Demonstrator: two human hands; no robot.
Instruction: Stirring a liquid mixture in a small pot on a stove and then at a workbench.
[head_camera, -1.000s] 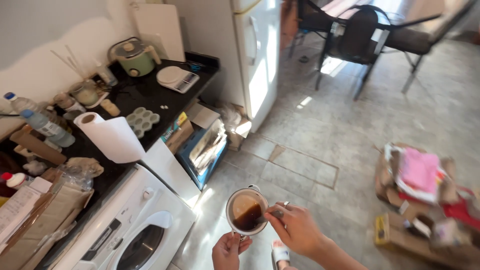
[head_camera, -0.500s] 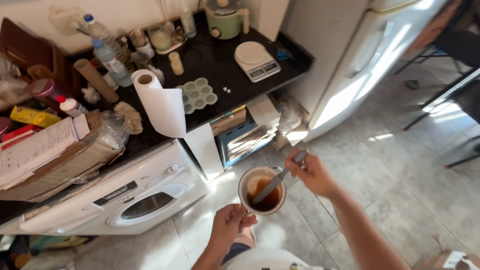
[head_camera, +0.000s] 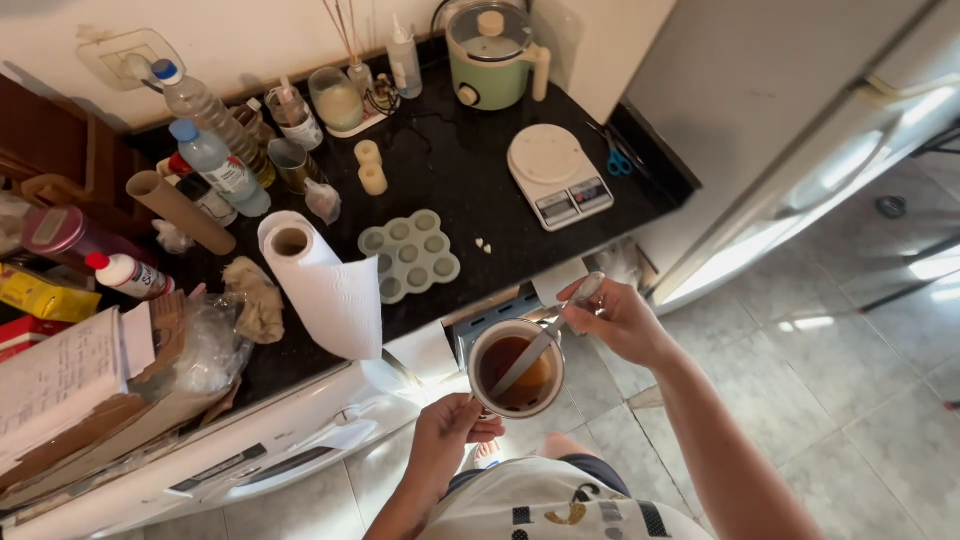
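Round metal cup (head_camera: 517, 368) is sitting upright, about half full of dark brown liquid. Pale flat stirrer (head_camera: 545, 335) is leaning in it, lower end submerged, top sticking out upper right.

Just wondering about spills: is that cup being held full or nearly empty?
Partly full. The cup holds dark brown liquid well below its rim, with a spoon dipped in; how deep the liquid goes cannot be told.
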